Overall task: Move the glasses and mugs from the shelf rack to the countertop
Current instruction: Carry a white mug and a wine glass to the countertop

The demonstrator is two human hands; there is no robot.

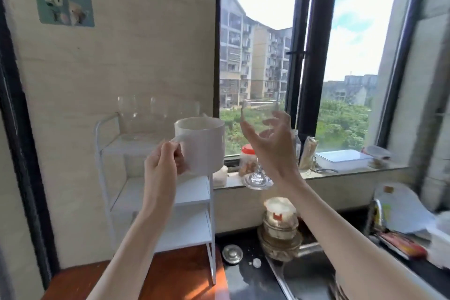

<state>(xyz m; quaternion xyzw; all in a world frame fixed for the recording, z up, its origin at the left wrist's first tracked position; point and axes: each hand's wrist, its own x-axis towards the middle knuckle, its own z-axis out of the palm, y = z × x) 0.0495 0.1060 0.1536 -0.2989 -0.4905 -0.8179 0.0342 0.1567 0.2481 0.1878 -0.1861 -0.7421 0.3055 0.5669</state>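
My left hand (pixel 163 161) grips the handle of a white mug (pixel 202 145), held upright in the air in front of the white shelf rack (pixel 155 192). My right hand (pixel 272 143) holds a clear stemmed wine glass (pixel 259 117) by its bowl, upright, in front of the window. The glass's foot (pixel 257 181) hangs over the window sill. Clear glasses (pixel 136 117) stand on the rack's top shelf against the wall. The rack's lower shelves look bare.
The rack stands on a red-brown countertop (pixel 170 277). To its right lie a dark counter, a sink (pixel 304 273) with stacked dishes (pixel 280 231), and a metal lid (pixel 232 254). Jars (pixel 247 161) and a white box (pixel 343 158) crowd the sill.
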